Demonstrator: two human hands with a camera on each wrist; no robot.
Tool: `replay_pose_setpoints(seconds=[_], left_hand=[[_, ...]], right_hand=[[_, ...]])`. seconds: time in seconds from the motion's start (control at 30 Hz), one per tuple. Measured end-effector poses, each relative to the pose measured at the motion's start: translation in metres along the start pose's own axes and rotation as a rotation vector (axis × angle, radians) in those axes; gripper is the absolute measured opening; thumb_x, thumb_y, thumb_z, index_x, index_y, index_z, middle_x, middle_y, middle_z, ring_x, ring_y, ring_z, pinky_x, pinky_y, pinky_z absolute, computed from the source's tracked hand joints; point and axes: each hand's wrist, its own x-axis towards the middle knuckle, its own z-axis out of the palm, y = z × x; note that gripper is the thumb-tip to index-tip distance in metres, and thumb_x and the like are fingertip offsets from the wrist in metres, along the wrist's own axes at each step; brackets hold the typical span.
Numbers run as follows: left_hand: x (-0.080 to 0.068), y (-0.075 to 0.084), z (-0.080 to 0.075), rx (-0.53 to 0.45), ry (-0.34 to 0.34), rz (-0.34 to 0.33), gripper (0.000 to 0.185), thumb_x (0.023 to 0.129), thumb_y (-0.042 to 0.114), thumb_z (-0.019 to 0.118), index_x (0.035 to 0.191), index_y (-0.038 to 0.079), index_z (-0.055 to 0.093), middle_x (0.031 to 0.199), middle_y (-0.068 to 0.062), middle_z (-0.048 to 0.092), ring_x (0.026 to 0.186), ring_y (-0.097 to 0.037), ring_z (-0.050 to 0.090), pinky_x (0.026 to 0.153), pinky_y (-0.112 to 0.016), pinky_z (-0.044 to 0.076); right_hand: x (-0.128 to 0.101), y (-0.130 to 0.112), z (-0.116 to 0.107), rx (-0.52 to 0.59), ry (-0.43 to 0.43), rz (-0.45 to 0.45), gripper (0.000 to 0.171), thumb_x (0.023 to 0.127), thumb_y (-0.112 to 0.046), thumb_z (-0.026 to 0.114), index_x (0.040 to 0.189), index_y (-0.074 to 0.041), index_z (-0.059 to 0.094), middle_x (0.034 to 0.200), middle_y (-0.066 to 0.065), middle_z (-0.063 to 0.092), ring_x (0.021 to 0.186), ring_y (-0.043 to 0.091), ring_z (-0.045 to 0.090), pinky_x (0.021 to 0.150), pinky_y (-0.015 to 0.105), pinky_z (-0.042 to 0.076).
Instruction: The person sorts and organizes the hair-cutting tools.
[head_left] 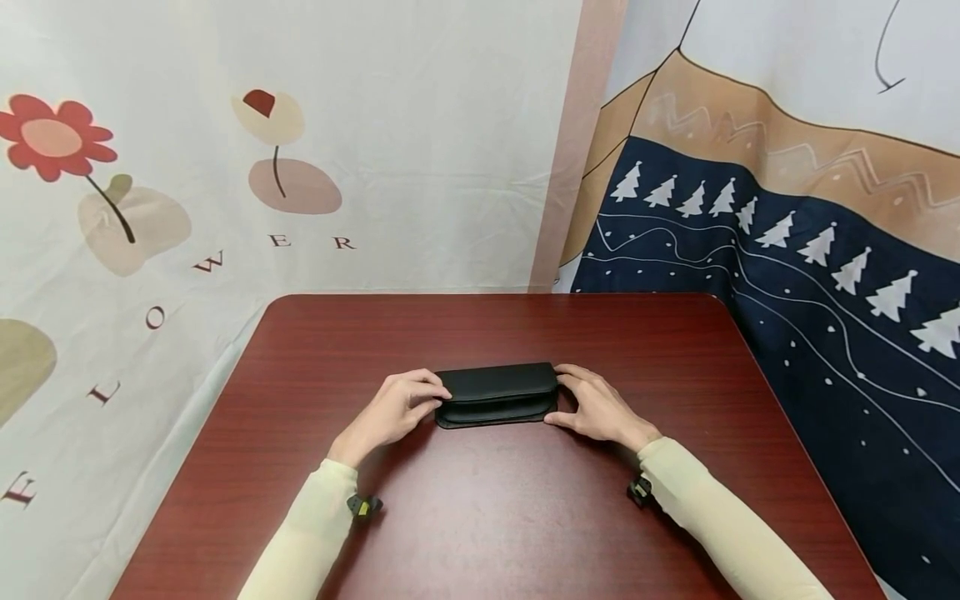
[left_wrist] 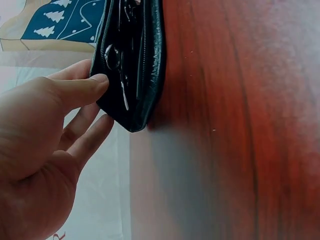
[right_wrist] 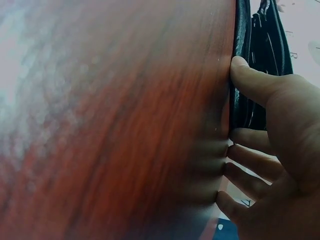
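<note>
A black leather-like zippered case [head_left: 498,385] lies on the table, its upper flap raised partway above the lower half. My left hand [head_left: 396,407] pinches the flap's edge at the left end between thumb and fingers. At the right end, my right hand [head_left: 596,407] holds the case, thumb on the lower edge and fingers around the far side. The left wrist view shows zipper teeth [left_wrist: 145,45] along the gap and shiny metal implements [left_wrist: 112,57] inside, one with a ring-like part. Most of the contents are hidden in shadow.
The reddish-brown wooden table [head_left: 495,525] has rounded far corners. Behind it hang a white curtain [head_left: 435,125] with flower prints and a navy cloth [head_left: 750,250] with white trees. Each sleeve carries a small dark wrist device [head_left: 364,506].
</note>
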Motion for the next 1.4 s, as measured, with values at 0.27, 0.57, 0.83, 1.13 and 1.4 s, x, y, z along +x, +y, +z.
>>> replay_pose_setpoints(seconds=[0.27, 0.57, 0.83, 1.13, 1.4], left_hand=[[-0.005, -0.001, 0.007, 0.052, -0.036, 0.056, 0.023, 0.094, -0.006, 0.086, 0.109, 0.011, 0.090, 0.110, -0.001, 0.080, 0.102, -0.019, 0.075, 0.086, -0.033, 0.065], [-0.009, -0.002, 0.015, 0.102, -0.025, 0.073, 0.022, 0.091, -0.006, 0.089, 0.104, 0.012, 0.091, 0.105, 0.001, 0.081, 0.099, -0.019, 0.074, 0.089, -0.035, 0.066], [-0.008, 0.001, 0.015, 0.142, -0.054, 0.053, 0.022, 0.092, -0.005, 0.088, 0.107, 0.011, 0.090, 0.108, 0.000, 0.081, 0.102, -0.020, 0.076, 0.091, -0.037, 0.067], [-0.002, 0.012, 0.007, 0.165, -0.058, -0.078, 0.026, 0.097, 0.015, 0.089, 0.122, 0.012, 0.087, 0.123, -0.004, 0.080, 0.116, -0.026, 0.076, 0.100, -0.047, 0.066], [0.006, 0.010, 0.011, 0.188, -0.057, -0.175, 0.073, 0.094, 0.041, 0.092, 0.158, 0.017, 0.067, 0.156, -0.009, 0.065, 0.148, -0.036, 0.059, 0.120, -0.061, 0.055]], right_hand=[[0.000, -0.001, 0.000, 0.018, -0.009, 0.021, 0.071, 0.093, -0.039, 0.095, 0.146, 0.003, 0.071, 0.162, 0.022, 0.063, 0.151, 0.041, 0.063, 0.125, 0.058, 0.053], [0.000, -0.001, 0.001, 0.022, -0.011, 0.025, 0.070, 0.093, -0.038, 0.095, 0.144, 0.004, 0.072, 0.163, 0.022, 0.062, 0.151, 0.041, 0.063, 0.125, 0.058, 0.053], [0.000, 0.000, 0.001, 0.023, -0.013, 0.028, 0.070, 0.093, -0.038, 0.095, 0.144, 0.004, 0.072, 0.163, 0.023, 0.062, 0.152, 0.042, 0.062, 0.125, 0.059, 0.053], [0.001, 0.002, 0.001, 0.039, -0.004, 0.036, 0.070, 0.092, -0.039, 0.095, 0.144, 0.002, 0.072, 0.163, 0.021, 0.062, 0.151, 0.042, 0.062, 0.124, 0.060, 0.053], [0.001, 0.003, 0.002, 0.043, -0.010, 0.040, 0.070, 0.093, -0.039, 0.095, 0.144, 0.002, 0.072, 0.163, 0.021, 0.062, 0.151, 0.041, 0.062, 0.125, 0.059, 0.053]])
